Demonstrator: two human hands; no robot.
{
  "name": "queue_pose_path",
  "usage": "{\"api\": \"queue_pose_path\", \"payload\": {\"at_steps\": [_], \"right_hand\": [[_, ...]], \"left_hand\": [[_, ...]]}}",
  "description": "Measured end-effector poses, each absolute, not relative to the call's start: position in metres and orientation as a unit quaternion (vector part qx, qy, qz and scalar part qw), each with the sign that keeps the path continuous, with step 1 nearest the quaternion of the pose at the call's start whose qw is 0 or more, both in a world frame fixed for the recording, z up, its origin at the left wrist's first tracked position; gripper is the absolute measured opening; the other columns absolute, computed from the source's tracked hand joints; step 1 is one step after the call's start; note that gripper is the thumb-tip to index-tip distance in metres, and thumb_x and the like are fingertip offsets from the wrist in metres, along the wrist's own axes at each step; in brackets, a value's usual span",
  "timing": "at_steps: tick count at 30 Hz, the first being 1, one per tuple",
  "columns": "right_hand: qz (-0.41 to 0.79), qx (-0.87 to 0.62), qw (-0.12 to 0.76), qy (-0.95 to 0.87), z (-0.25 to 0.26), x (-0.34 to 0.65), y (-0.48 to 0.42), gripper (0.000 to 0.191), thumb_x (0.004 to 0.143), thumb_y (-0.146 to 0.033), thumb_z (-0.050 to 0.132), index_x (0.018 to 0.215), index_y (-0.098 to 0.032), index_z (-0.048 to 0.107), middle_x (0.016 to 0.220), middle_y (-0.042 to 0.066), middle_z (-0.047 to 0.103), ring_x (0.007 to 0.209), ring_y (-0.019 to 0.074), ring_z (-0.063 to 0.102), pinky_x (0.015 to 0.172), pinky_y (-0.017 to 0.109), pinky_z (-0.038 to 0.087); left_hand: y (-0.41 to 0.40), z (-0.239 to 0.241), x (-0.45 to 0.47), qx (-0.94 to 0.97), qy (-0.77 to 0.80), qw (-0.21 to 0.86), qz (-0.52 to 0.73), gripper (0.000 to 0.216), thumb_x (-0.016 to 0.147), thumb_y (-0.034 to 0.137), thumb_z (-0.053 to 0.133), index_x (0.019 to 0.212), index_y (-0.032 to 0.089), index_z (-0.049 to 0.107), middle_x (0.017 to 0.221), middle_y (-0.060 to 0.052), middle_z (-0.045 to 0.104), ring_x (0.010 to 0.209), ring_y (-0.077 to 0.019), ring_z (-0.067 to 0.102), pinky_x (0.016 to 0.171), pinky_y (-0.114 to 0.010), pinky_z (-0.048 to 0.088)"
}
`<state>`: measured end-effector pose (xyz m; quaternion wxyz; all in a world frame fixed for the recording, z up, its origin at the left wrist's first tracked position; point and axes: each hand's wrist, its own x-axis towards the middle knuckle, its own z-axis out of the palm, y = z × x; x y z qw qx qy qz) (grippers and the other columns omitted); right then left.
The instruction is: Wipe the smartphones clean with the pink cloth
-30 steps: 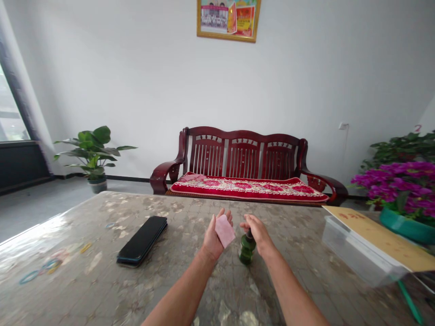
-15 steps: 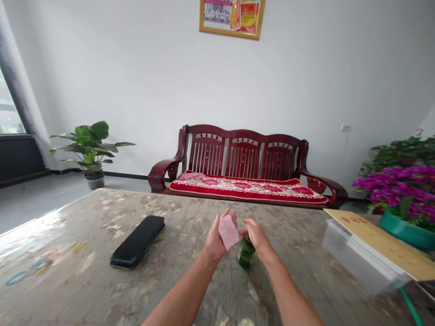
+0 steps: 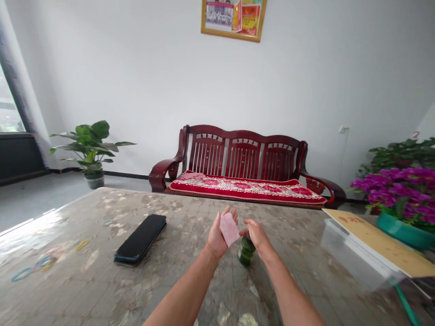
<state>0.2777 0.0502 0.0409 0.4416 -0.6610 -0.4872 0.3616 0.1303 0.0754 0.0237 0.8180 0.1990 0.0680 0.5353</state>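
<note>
My left hand [image 3: 217, 235] is palm up above the table with a small pink pad [image 3: 229, 229] lying against its palm and fingers, which curl loosely round it. Right beside it a small dark green bottle [image 3: 246, 254] stands upright on the patterned table [image 3: 170, 280]. My right hand [image 3: 255, 233] sits on top of the bottle, its fingers closed round the cap, which they hide.
A black phone-like case [image 3: 141, 238] lies to the left. Coloured rubber bands [image 3: 30, 267] are scattered near the left edge. A clear plastic box with a yellow board [image 3: 370, 246] and a pot of purple flowers [image 3: 404, 203] stand right. A red wooden bench [image 3: 244, 170] is beyond the table.
Both hands have drawn slightly closer together over the bottle; the right hand's fingers have settled tighter on the cap. The view shifted a little.
</note>
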Motion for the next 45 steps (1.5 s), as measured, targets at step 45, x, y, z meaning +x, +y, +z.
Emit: {"api": "queue_pose_path", "payload": {"at_steps": [45], "right_hand": [[0.343, -0.687, 0.398, -0.503, 0.057, 0.278, 0.046, 0.043, 0.072, -0.037, 0.043, 0.100, -0.018, 0.068, 0.066, 0.002, 0.070, 0.065, 0.0185, 0.060, 0.058, 0.026, 0.039]], "left_hand": [[0.059, 0.013, 0.094, 0.201, 0.113, 0.765, 0.601, 0.041, 0.095, 0.044, 0.053, 0.129, 0.023, 0.062, 0.134, -0.008, 0.061, 0.134, -0.0219, 0.046, 0.116, -0.035, 0.025]]}}
